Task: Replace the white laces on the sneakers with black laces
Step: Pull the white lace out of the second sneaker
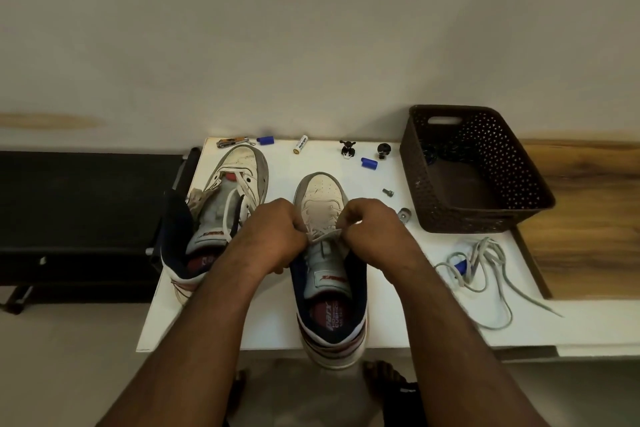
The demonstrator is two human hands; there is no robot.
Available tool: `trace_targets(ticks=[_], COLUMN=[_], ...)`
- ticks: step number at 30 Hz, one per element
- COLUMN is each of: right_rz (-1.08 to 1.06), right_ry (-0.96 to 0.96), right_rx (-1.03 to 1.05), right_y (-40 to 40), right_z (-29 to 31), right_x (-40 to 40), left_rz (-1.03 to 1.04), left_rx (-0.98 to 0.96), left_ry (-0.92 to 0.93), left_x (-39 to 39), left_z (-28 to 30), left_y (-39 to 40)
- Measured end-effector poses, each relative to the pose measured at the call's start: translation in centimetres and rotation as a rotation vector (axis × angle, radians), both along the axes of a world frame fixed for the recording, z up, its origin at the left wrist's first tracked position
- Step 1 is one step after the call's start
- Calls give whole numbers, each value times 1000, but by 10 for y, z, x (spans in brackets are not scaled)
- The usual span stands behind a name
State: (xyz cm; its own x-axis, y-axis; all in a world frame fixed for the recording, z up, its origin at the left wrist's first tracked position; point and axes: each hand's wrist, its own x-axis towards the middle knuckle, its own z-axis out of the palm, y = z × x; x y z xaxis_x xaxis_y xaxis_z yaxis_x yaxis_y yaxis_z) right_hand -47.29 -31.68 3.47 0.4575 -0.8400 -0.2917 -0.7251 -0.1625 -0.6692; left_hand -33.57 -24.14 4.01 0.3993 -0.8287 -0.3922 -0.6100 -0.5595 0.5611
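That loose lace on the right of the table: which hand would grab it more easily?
Probably the right hand. The loose lace lies on its side of the sneaker, nearer than to the left hand. Both hands are pinching the sneaker's lace now.

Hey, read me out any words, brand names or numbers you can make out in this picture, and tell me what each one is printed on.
"Sparx", partly legible, on the red insole of the right sneaker.
Red logo on that sneaker's tongue label: too blurred to read.
Red logo on the left sneaker tongue: too blurred.
Black print on the white battery: too small to read surely.
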Motion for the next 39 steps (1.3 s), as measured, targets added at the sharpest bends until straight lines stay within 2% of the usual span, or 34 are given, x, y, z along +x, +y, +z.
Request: trace_targets(ticks=[3,6,8,10,15,17,19,20,22,24,26,30,32,34,36,39], right_rz=[143,313,287,242,-198,-214,-77,30,244,292,177,-489,-641,-496,-176,205], right_ry=[-16,124,174,136,-136,-220,-268,-200,71,222,114,-506,-573,-513,-354,164], right_rx=[-73,-219,-302,-337,-131,-144,-153,-176,-294,-376,-345,-51,-97,-208,-305,-314], right_y=[2,6,7,6,-11,-12,-5,-1,6,8,6,-12,-16,-10,-2,6], right_z=[-2,-9,-10,-10,-3,-1,1,-1,-8,-12,-10,3,3,2,-2,-6], right_x=[3,7,10,11,-7,-8,-2,2,10,15,13,-4,-12,-10,-3,9], left_rz=[-1,1,11,22,38,38,31,28,31,36,41,46,51,53,50,44], left_rx=[1,-11,-14,-13,-14,-17,-18,-18,-20,-25,-28,-32,-39,-41,-39,-37], left_ry=[27,44,59,69,79,88,96,95,97,107,114,121,116,112,108,100], left_x=[0,0,1,2,3,2,2,2,3,4,5,5,5,5,4,5], left_z=[-1,-1,-1,-1,-2,-1,0,0,0,0,0,-2,-3,-3,-3,-3], left_y=[-1,-1,-1,-1,0,0,0,0,1,1,2,1,0,0,0,0])
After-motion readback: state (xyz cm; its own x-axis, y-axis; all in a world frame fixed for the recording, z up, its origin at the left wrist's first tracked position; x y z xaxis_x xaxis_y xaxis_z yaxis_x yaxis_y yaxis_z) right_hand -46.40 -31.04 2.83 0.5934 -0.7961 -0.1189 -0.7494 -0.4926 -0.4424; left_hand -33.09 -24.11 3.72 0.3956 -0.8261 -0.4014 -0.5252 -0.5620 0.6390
